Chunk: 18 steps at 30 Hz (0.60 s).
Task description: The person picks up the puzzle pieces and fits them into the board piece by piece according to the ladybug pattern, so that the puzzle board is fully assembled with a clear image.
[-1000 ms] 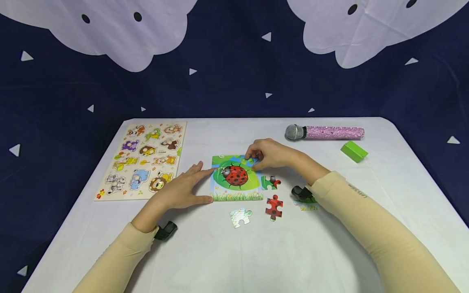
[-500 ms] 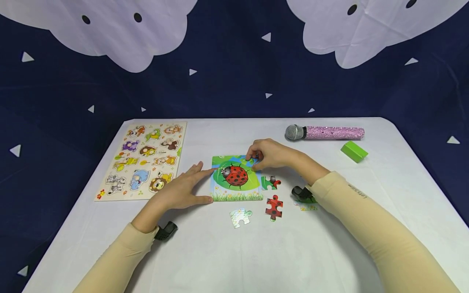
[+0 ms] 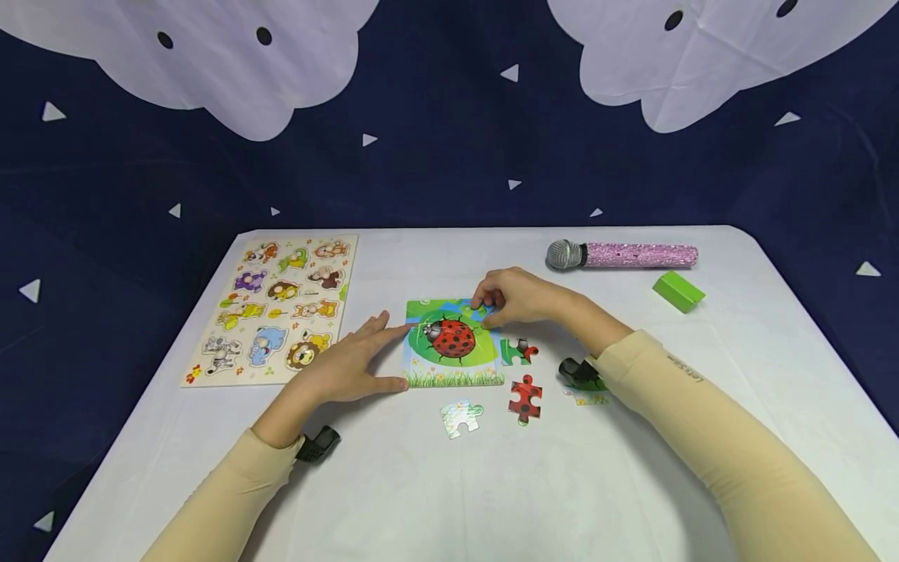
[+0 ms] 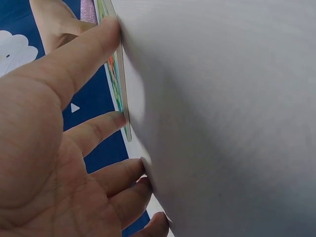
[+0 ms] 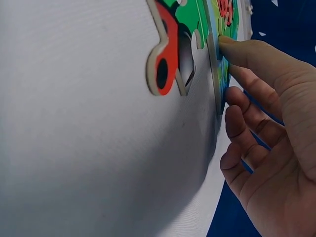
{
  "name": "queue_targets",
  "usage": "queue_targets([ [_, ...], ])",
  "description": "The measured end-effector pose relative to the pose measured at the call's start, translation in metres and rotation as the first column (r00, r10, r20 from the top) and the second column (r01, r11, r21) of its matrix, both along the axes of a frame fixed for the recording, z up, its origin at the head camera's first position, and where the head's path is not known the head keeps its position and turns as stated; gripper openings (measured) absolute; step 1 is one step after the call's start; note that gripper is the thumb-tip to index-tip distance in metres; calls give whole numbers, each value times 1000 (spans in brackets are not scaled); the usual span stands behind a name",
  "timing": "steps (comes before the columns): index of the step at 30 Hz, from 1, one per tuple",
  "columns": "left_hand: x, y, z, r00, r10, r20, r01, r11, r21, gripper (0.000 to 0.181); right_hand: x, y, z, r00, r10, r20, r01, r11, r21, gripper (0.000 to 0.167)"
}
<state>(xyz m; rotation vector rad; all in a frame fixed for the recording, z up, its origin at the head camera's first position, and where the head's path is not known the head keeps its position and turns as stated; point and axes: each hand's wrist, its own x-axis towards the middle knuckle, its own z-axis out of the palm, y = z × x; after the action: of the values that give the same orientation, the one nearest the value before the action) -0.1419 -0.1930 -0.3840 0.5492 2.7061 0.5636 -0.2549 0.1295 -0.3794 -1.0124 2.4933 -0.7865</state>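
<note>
A square ladybug puzzle lies flat on the white table. My left hand is spread at its left side, with the index fingertip and thumb tip touching that edge. The left wrist view shows the same hand against the thin side of the puzzle. At the upper right corner my right hand has its thumb and curled fingers gripping the puzzle; part of the corner is hidden. In the right wrist view the hand's thumb touches the puzzle face.
Loose pieces lie near the puzzle: green, red, pale, and one partly under the right wrist camera. An animal board is at left; a pink microphone and green block are at back right.
</note>
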Motion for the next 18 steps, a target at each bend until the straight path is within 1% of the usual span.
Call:
queue_targets([
  [4, 1, 0, 0, 1000, 0, -2, 0, 1000, 1, 92, 0, 2, 0, 1000, 5, -9, -5, 1000, 8, 28],
  [8, 0, 0, -1, 1000, -2, -4, 2, 1000, 3, 92, 2, 9, 2, 1000, -10, -20, 10, 1000, 1, 29],
  [13, 0, -1, -1, 1000, 1, -2, -1, 1000, 3, 92, 5, 22, 6, 999, -39, -32, 39, 999, 5, 28],
  [18, 0, -1, -1, 1000, -3, -5, 3, 1000, 1, 92, 12, 39, 5, 998, -64, -19, 65, 998, 17, 31],
])
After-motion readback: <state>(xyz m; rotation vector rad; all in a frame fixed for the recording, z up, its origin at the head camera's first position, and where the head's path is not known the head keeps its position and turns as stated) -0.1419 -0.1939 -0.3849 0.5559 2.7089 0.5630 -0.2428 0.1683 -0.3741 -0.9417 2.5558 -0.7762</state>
